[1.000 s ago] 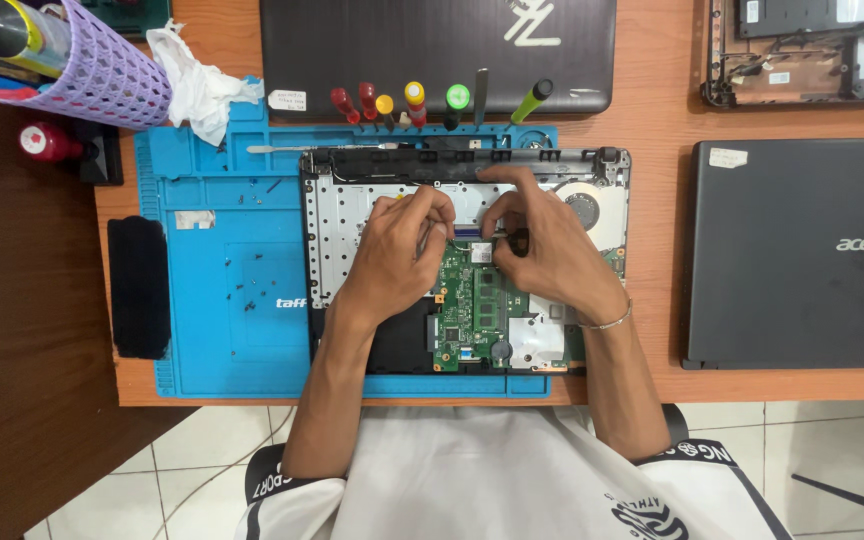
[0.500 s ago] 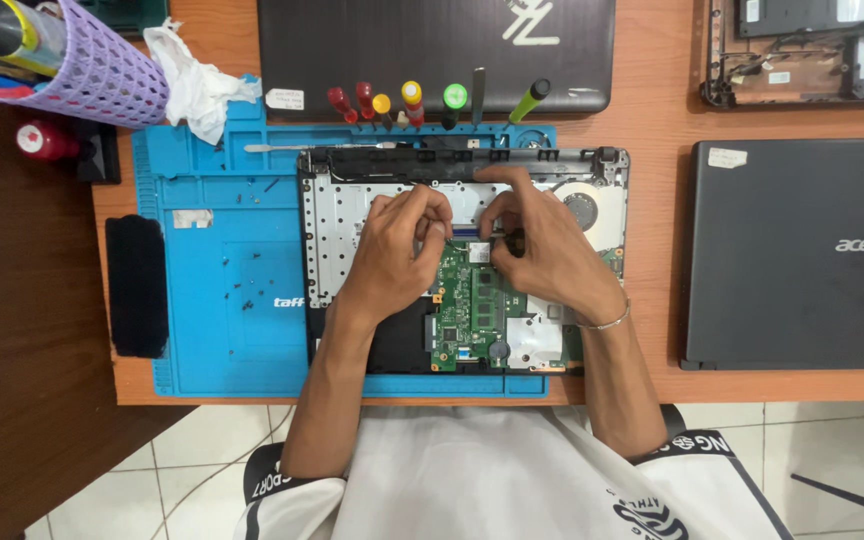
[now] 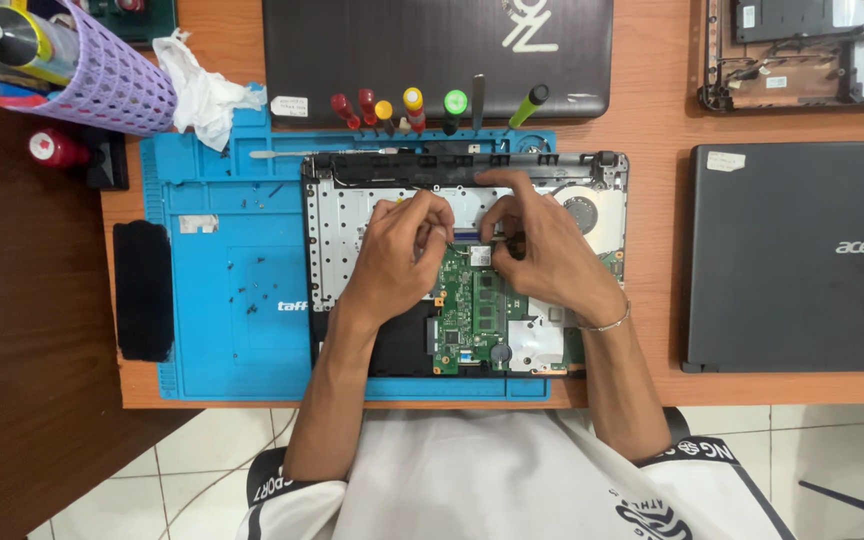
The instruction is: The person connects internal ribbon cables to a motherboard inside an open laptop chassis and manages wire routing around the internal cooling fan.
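Note:
An opened laptop base point(image 3: 352, 215) lies on a blue work mat point(image 3: 227, 300), its green motherboard point(image 3: 467, 310) exposed. My left hand point(image 3: 397, 255) rests over the middle of the base, its fingertips pinched together on a thin dark wire next to a small white-labelled card point(image 3: 479, 256). My right hand point(image 3: 542, 255) is just right of that card. The thumb and bent fingers press at the card's edge and the index finger stretches up toward the hinge edge. What the right fingertips hold is hidden. A round fan point(image 3: 582, 213) shows beyond the right hand.
Screwdrivers with coloured handles point(image 3: 412, 105) stand behind the mat, before a closed dark laptop point(image 3: 432, 40). Another closed laptop point(image 3: 802, 255) lies right, a stripped chassis point(image 3: 802, 55) at back right. A purple basket point(image 3: 112, 85), white cloth point(image 3: 207, 95), black pad point(image 3: 142, 290) and loose screws point(image 3: 257, 300) are left.
Both hands stay over the same spot by the small card. Only the fingertips shift slightly.

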